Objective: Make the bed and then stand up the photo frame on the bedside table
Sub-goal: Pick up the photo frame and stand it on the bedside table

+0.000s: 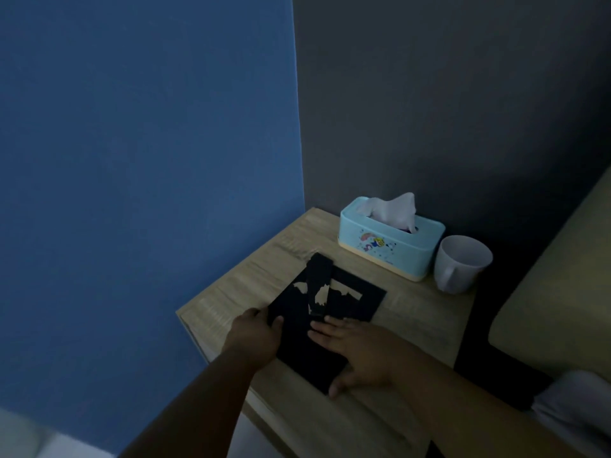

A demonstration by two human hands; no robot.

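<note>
Dim, bluish room, soft focus throughout.
Deep shadow pools at 3 o'clock beside the pale wood-grain bedside table (238, 292); the flat black photo frame (297, 352) loses nearly all detail; the 7 o'clock corner blurs.

We see a dim room. A blue wall (148, 160) meets a dark grey wall (446, 94) in the corner. A light wooden bedside table (423, 312) stands there, with pale floor (20, 434) below.

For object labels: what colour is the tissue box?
Tissue box: light blue, cream base; head view.
</note>
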